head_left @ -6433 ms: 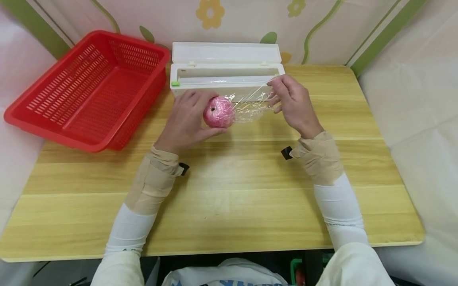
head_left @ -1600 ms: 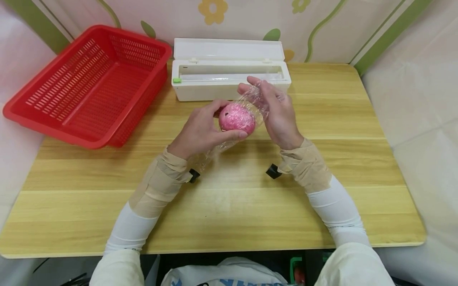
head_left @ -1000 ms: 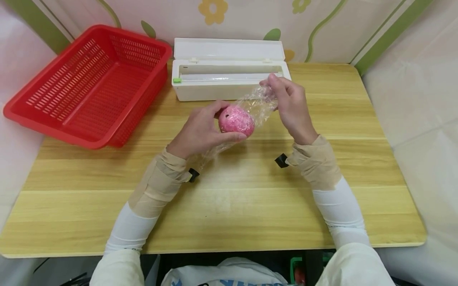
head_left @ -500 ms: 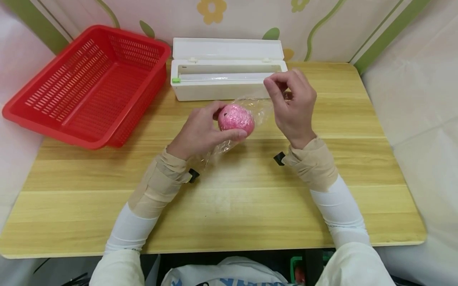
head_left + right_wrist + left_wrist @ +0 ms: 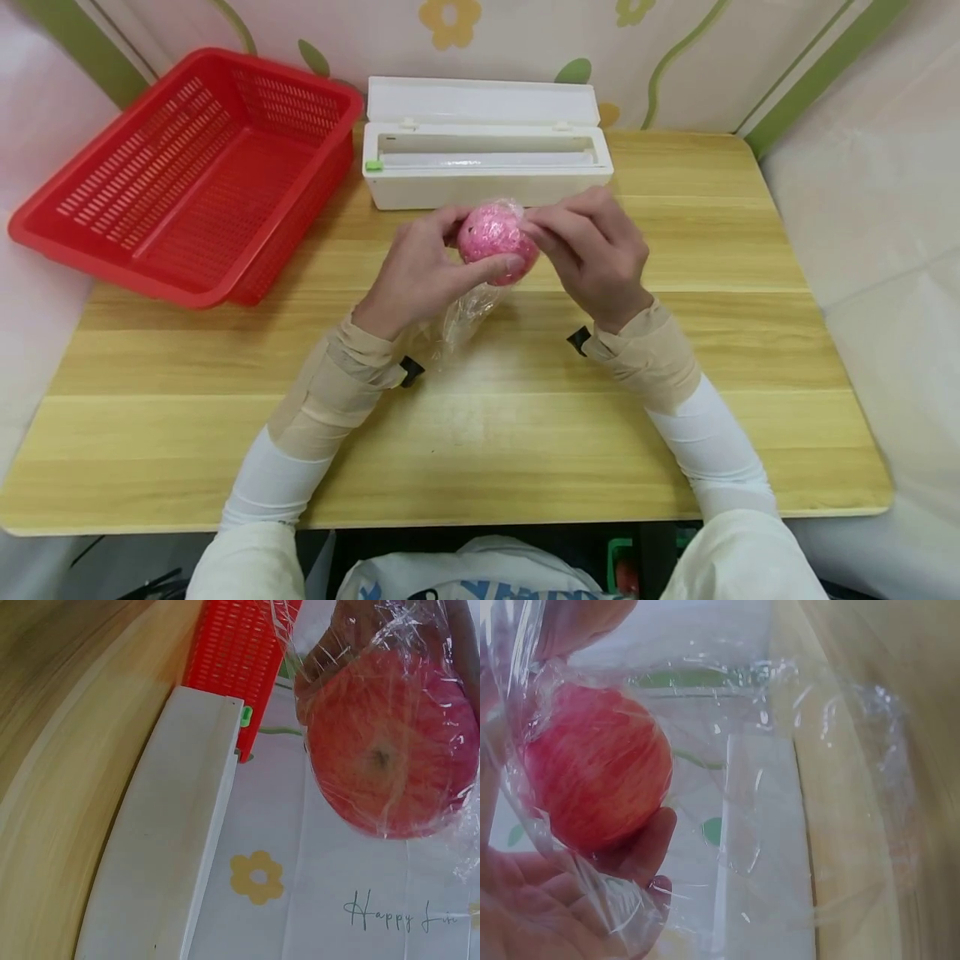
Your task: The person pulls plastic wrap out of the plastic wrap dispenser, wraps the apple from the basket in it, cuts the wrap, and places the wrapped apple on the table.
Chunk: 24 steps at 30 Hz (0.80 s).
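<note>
A pink-red apple, partly covered in clear cling film, is held above the table in my left hand. Thumb and fingers curl round it; a loose tail of film hangs below. At the apple's right side, my right hand has bent fingers pinching film against it; the fingertips are partly hidden. In the left wrist view, film stretches out from the apple. The right wrist view has the apple's end under wrinkled film. Behind the hands stands the white cling film dispenser, lid raised, roll inside.
To the left, a red plastic basket stands on the wooden table. A patterned sheet backs the table behind the dispenser. Pale sheets hang at both sides.
My right hand drew film out to the right, then came back left and down to the apple, folding that film onto it. My left hand keeps its grip on the apple.
</note>
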### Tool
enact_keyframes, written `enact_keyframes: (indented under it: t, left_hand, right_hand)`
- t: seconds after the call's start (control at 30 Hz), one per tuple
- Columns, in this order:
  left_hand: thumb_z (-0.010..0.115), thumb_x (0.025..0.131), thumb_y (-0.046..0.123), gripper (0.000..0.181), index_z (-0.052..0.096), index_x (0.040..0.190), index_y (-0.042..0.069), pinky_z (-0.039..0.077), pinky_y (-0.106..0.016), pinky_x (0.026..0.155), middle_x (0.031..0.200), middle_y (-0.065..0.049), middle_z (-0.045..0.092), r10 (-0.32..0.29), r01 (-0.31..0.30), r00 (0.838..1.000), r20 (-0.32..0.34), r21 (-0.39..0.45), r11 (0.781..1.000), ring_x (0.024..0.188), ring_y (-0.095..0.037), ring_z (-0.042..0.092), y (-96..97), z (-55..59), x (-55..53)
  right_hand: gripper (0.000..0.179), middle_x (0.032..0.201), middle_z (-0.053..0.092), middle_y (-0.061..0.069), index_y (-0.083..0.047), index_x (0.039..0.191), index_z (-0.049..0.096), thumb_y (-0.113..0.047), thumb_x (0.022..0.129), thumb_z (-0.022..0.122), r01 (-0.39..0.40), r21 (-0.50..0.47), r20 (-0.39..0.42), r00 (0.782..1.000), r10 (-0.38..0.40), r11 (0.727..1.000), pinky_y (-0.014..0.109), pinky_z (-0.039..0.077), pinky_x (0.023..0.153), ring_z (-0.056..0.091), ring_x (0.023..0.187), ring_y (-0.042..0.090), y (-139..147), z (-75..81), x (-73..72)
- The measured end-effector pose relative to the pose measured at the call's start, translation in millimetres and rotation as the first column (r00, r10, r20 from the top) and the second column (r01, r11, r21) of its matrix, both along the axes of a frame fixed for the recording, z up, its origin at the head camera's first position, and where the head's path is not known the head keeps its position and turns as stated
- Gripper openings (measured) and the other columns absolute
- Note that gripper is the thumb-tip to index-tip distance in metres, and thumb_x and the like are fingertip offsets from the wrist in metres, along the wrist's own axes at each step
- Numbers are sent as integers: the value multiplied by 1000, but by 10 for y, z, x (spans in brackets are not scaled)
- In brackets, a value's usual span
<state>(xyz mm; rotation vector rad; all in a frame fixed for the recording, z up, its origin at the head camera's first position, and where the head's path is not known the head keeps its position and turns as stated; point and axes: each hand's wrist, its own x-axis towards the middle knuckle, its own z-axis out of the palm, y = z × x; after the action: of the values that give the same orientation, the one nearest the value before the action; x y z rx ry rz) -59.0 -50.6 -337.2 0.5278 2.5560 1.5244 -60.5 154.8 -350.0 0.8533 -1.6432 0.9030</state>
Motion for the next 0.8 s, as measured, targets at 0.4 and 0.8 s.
enact_keyframes:
  t: [0.4, 0.8]
  left_hand:
    - [89, 87, 30, 60, 64, 134, 1, 61, -33, 86, 118, -10, 74, 24, -25, 999, -34, -52, 998, 102, -19, 68, -17, 6, -6]
    - [88, 88, 31, 59, 64, 133, 3, 59, -31, 79, 114, -9, 73, 70, -69, 998, 7, -83, 994, 94, -19, 66, -35, -10, -37]
  right_hand:
    - [12, 84, 65, 13, 4, 99, 76, -7, 94, 78, -161, 174, -28, 985, 169, 971, 32, 56, 63, 60, 69, 24, -119, -67, 80]
    - [18, 85, 68, 12, 1, 97, 78, -16, 99, 74, -101, 198, 92, 992, 84, 975, 34, 60, 68, 63, 74, 23, -157, -156, 14]
